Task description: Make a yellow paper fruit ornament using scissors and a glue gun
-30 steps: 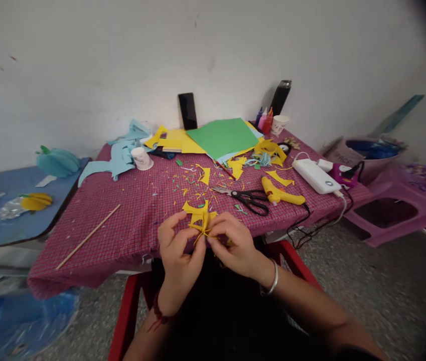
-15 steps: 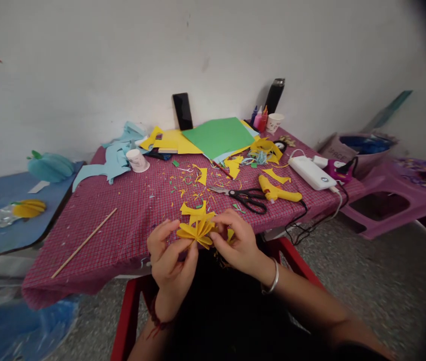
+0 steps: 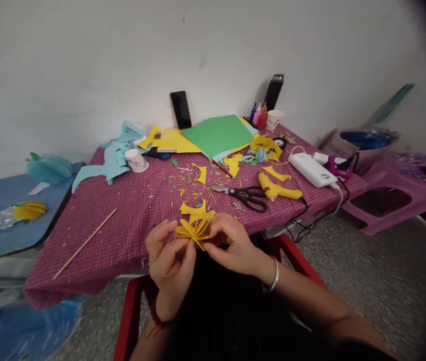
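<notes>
A yellow paper piece [image 3: 193, 231] with many fanned-out leaves is held between both hands above the table's front edge. My left hand [image 3: 170, 255] pinches it from the left, thumb at its lower centre. On the other side, my right hand [image 3: 233, 243] grips the right-hand leaves between thumb and fingers. Yellow paper offcuts [image 3: 193, 207] lie just behind it on the table. Beyond them are black-handled scissors [image 3: 248, 197], their blades apart and pointing left. A yellow glue gun [image 3: 278, 188] rests to the right of the scissors.
A wooden stick [image 3: 85, 244] lies at the left of the checked tablecloth [image 3: 122, 205]. A paper cup [image 3: 136, 160] stands near blue paper scraps [image 3: 111, 160]. Green paper [image 3: 218, 133], a phone [image 3: 181, 110] and glue bottles [image 3: 260, 116] are behind. A white power bank [image 3: 312, 169] sits right, its cables hanging.
The leaves of the yellow paper piece have spread and turned between my fingers. My right hand's fingertips have shifted left and lower along it. The tools on the table stay put.
</notes>
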The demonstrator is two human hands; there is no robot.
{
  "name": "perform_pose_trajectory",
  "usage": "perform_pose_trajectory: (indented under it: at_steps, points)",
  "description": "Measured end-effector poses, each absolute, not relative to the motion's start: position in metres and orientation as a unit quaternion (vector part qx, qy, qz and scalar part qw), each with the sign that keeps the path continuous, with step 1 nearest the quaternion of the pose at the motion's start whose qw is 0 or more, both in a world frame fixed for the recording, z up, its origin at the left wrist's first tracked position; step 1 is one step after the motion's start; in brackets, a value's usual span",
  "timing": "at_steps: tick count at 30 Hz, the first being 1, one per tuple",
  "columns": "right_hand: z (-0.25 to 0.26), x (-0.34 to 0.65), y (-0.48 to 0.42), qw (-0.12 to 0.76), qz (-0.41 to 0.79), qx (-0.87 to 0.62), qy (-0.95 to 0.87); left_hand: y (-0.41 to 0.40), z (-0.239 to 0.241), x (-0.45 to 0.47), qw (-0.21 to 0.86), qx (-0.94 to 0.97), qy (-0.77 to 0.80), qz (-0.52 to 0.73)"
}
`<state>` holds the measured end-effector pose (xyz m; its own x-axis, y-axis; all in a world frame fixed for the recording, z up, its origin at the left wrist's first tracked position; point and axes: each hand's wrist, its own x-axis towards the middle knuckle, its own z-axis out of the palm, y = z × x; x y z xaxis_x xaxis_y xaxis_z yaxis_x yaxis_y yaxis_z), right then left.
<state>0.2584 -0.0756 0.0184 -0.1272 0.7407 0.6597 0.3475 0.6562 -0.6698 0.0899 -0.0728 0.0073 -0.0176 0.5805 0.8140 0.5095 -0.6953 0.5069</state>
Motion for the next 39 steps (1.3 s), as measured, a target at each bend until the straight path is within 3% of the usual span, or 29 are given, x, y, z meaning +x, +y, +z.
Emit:
perform_pose_trajectory:
  at_steps: [15,26,39]
  points:
    - [0.022,0.257,-0.078,0.536,0.067,-0.352,-0.765,-0.076,0.022,0.095,-0.024,0.764,0.363,0.533]
    - [0.025,0.267,-0.080,0.589,0.207,-0.385,-0.680,-0.079,0.018,0.090,-0.029,0.746,0.366,0.556]
    - [0.023,0.268,-0.077,0.579,0.143,-0.378,-0.708,-0.075,0.013,0.086,-0.013,0.730,0.372,0.573]
